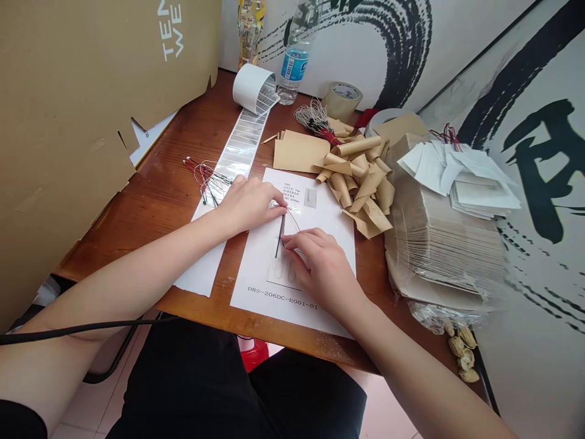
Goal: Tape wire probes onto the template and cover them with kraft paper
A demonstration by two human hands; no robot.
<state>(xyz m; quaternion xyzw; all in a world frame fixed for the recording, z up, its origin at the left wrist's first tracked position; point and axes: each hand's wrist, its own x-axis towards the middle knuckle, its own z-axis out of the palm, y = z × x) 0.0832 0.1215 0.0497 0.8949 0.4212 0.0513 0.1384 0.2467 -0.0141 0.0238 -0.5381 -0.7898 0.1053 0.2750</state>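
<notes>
Over a printed white sheet [256, 277] on the table, my left hand [250, 202] pinches one end of a thin red and black wire lead [282, 224]. My right hand [317, 256] lies lower on the same sheet, its thumb and forefinger closed on the lead's lower part. A red strand bows out between the two hands, and a black end points down the page. What exactly sits under the fingertips is hidden. Left of my left hand, several loose wire leads [205, 180] rest on a strip of silvery labels [240, 143].
The strip runs from a label roll [253, 88] near a water bottle [295, 67]. Curled brown paper pieces [361, 177], a wire bundle [315, 119] and a tape roll [342, 100] lie behind. At right stands a wrapped stack [443, 238] under white packets [479, 183]. A cardboard box [91, 122] borders the left.
</notes>
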